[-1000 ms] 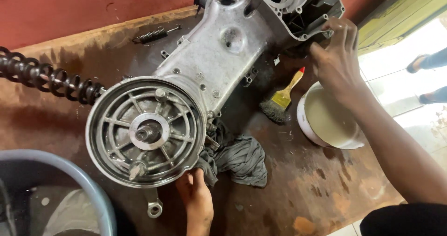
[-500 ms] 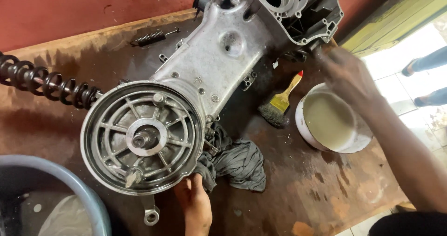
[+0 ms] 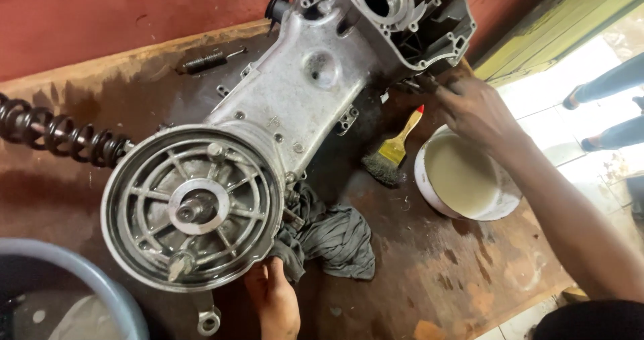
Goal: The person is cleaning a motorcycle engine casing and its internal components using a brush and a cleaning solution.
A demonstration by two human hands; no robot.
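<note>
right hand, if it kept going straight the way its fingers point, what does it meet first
Probably the engine casing: the right hand points up-left at its open end, fingertips seemingly already at the lower edge, though depth is unclear.

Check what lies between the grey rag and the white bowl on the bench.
Head view: only bare, stained wooden benchtop lies between the grey rag and the white bowl. The paintbrush lies further up, above that stretch, bristles toward the engine casing.

A stained brown wooden counter [image 3: 469,273] carries a large aluminium engine casing [image 3: 295,105], whose round finned end sits just beside the left grip [image 3: 275,300]. A grey rag [image 3: 329,236] lies right of that grip. By the right grip [image 3: 476,108] lie a paintbrush [image 3: 392,153] and a white bowl [image 3: 463,179]; a spring [image 3: 204,61] rests well beyond both.
</note>
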